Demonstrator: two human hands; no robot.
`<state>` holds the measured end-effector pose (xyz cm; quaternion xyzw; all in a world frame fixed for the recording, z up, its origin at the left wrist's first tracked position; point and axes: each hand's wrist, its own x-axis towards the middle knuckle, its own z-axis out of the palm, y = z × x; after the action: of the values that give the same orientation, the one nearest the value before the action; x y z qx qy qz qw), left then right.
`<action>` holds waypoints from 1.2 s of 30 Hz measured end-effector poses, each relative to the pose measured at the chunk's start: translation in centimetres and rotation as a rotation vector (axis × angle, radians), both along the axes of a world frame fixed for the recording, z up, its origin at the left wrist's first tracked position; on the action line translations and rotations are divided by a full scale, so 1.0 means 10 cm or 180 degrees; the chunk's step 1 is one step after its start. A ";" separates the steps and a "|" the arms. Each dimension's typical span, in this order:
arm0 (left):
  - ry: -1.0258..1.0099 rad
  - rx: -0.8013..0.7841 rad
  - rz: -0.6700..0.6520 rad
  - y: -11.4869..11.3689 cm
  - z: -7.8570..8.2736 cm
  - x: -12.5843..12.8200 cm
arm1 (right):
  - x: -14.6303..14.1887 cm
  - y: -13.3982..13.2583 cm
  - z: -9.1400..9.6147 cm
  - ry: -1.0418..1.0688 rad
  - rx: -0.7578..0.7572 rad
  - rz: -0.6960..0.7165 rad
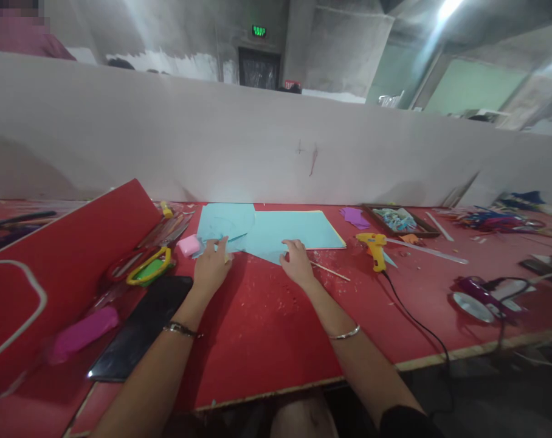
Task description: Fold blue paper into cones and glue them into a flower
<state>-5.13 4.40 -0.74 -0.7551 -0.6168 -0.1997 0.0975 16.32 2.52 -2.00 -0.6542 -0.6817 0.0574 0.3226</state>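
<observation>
Light blue paper sheets [280,228] lie on the red tabletop, overlapping, with one corner pointing toward me. My left hand [212,264] rests at the near edge of the left sheet, fingers apart. Just beyond its fingertips, a thin dark pencil-like stick [238,237] lies across the paper; whether the fingers touch it I cannot tell. Faint curved lines show on that sheet. At the near edge of the sheets, my right hand [296,263] has its thumb and fingers apart, fingertips touching the paper. A pink block [189,245] sits beside my left hand.
On the right are a yellow glue gun [373,248] with a black cord, purple paper [354,217], a tray [428,231] of scraps and a purple lamp-like device [479,295]. Yellow-handled scissors [151,267], a black phone-like slab [141,328] and a leaning red board [70,261] are left.
</observation>
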 end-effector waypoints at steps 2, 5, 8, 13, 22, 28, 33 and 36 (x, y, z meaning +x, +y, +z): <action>0.0078 -0.0027 0.0090 0.01 -0.02 -0.05 | 0.05 0.00 0.01 -0.0432 -0.0300 -0.0209; 0.0142 0.0166 0.0146 0.02 -0.03 -0.09 | 0.06 -0.01 0.03 -0.0826 -0.0541 -0.0309; 0.0249 0.0333 -0.0003 0.01 -0.06 -0.06 | 0.06 -0.01 0.06 -0.0947 -0.0572 -0.0310; 0.0382 -0.0050 -0.0684 -0.02 -0.12 0.12 | 0.09 0.00 0.10 -0.1154 -0.0545 -0.0501; 0.0248 -0.0627 -0.1398 -0.01 -0.18 0.18 | 0.15 0.00 0.12 -0.1172 -0.0874 -0.0863; 0.0237 -0.0544 -0.1353 -0.08 -0.18 0.20 | 0.15 0.00 0.13 -0.1091 -0.0817 -0.0837; 0.0196 -0.0542 -0.1357 -0.15 -0.19 0.21 | 0.12 0.01 0.10 -0.0855 -0.0447 -0.0602; 0.0167 -0.0575 -0.1348 -0.22 -0.16 0.22 | 0.10 0.02 0.05 -0.0700 -0.0354 -0.0435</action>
<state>-2.96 2.22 -2.38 -0.8782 -0.4573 -0.1399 0.0015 17.27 2.73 -1.46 -0.7182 -0.6626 0.0010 0.2124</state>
